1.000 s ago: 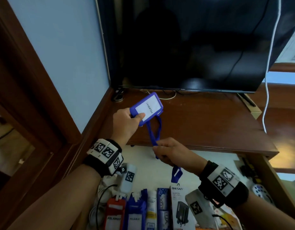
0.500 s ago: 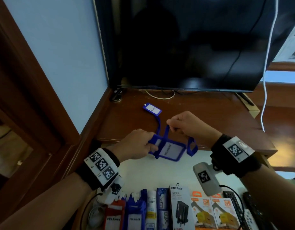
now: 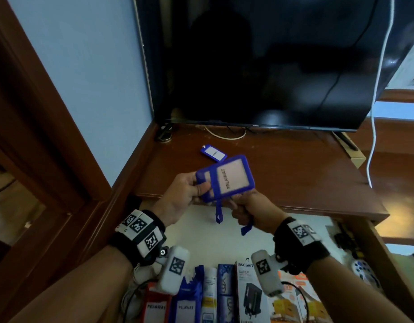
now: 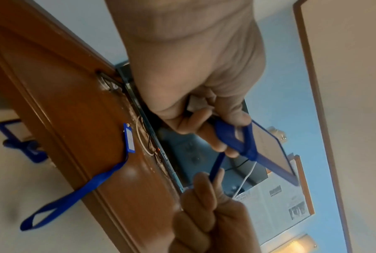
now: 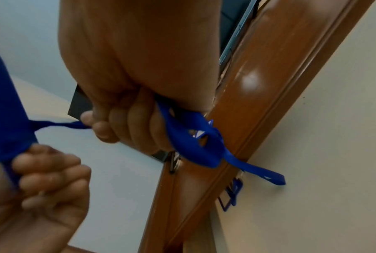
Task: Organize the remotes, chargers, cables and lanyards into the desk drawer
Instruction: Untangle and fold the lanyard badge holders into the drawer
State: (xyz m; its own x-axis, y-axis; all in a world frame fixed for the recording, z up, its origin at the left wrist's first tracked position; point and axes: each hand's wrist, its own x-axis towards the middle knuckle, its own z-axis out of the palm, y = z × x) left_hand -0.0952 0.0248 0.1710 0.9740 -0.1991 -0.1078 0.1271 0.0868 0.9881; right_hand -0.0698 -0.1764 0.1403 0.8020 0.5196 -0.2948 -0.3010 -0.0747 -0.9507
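Observation:
My left hand (image 3: 199,190) pinches the left edge of a blue badge holder (image 3: 227,180) marked PELAWAT and holds it upright over the desk's front edge. Its fingers (image 4: 217,142) curl round the holder's frame (image 4: 245,140). Just right of it and lower, my right hand (image 3: 239,207) is a fist round the holder's blue lanyard strap (image 5: 189,142), and loops of the strap (image 3: 218,214) hang below the hands. A second, smaller blue tag (image 3: 213,153) lies flat on the desk top (image 3: 294,173), its strap (image 4: 74,193) trailing over the edge.
The open drawer (image 3: 201,241) below my hands has a white floor. Boxed chargers and lanyard packs (image 3: 250,292) line its near side, with remotes (image 3: 362,273) at the right. A dark TV (image 3: 259,66) stands at the back of the desk, and a white cable (image 3: 373,127) hangs at right.
My left hand has lifted the badge holder and turned it upright. My right hand came down from above the desk to beside the holder, gathering the strap in its fist.

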